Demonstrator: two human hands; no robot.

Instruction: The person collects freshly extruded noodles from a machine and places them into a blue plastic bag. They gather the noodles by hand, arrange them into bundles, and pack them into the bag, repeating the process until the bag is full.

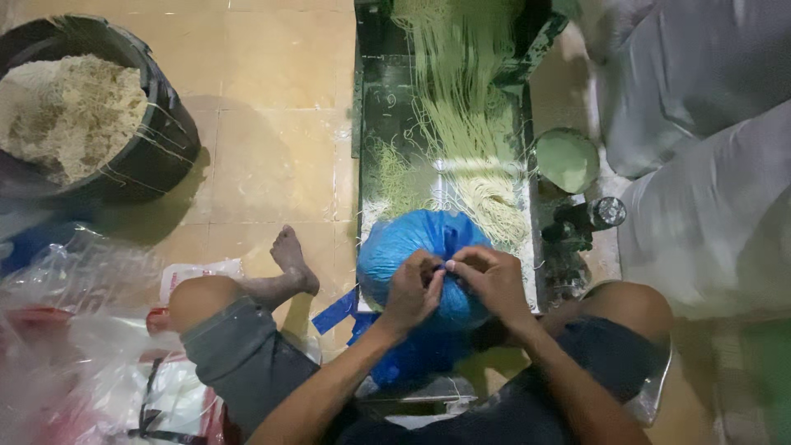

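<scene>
I see both grips pinched on the gathered neck of the blue plastic bag [412, 243], left hand [414, 290] and right hand [491, 280] touching, bag bulging away toward the noodle tray [387, 107], equally near both.

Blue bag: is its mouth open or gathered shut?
Gathered shut: both the left hand and right hand pinch the blue bag at its bunched top.
</scene>
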